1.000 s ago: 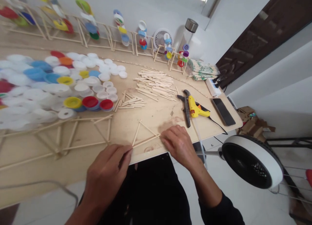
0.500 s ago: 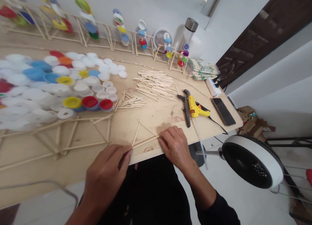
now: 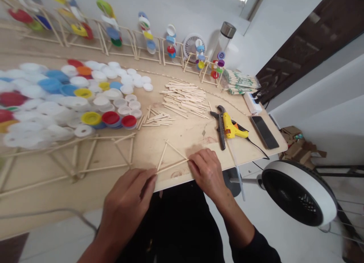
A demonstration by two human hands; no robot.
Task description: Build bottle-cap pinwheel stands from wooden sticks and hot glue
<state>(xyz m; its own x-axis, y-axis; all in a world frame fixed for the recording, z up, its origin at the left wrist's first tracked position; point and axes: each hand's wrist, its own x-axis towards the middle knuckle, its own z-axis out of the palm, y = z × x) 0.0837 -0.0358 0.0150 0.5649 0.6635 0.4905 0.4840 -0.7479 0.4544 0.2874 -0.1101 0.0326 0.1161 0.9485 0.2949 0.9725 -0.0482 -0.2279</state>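
A small triangle of thin wooden sticks (image 3: 173, 166) lies at the table's front edge. My left hand (image 3: 129, 198) pinches its left corner between thumb and fingers. At the right corner, my right hand (image 3: 206, 170) closes its fingertips on the stick ends. The far corner of the triangle rests on the wood, untouched. Left of it stand larger stick frames (image 3: 104, 168). Beyond the triangle are a pile of short sticks (image 3: 157, 118) and a heap of longer sticks (image 3: 184, 98). A yellow glue gun (image 3: 231, 128) sits on its black stand to the right.
Bottle caps (image 3: 54, 107) cover the table's left part. Stick frames bearing coloured caps (image 3: 148, 37) line the wall. A bottle (image 3: 224, 37), a small fan (image 3: 193, 46), packed sticks (image 3: 240, 82), a power strip (image 3: 252, 103) and a phone (image 3: 264, 132) are farther right. A larger fan (image 3: 298, 192) stands beside the table.
The whole view has shifted slightly, so everything appears a little farther right. Both hands keep their hold on the triangle's corners, which looks unmoved on the table.
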